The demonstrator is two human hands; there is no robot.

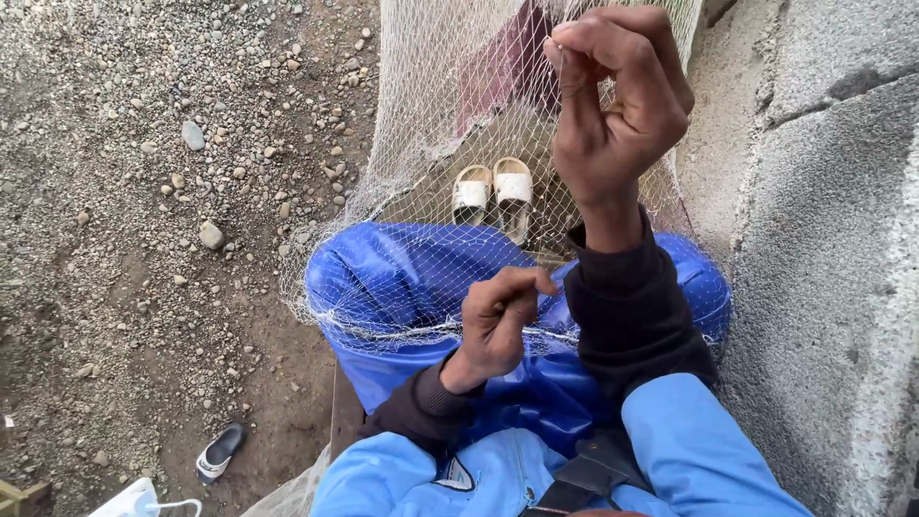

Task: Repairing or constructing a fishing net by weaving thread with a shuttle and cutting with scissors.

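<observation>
Head view, looking down at my lap: my right hand (pixel 617 96) is raised, fingers curled, thumb and forefinger pinched shut on the fine white net (pixel 421 124). My left hand (pixel 498 321) sits lower, fingers folded closed on the net's lower edge over my blue waterproof trousers (pixel 402 278). The net drapes across my knees. White sandals (pixel 493 196) lie beyond on the gravel ground (pixel 144 191).

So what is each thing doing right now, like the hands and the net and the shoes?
right hand: raised, fingertips pinched on the net
left hand: lower, curled, pinching the net
net: white, stretched up, draped over the lap
blue apron: shiny, under the net
white sandals: paired on the ground, under the net
black slipper: alone on the gravel
</observation>
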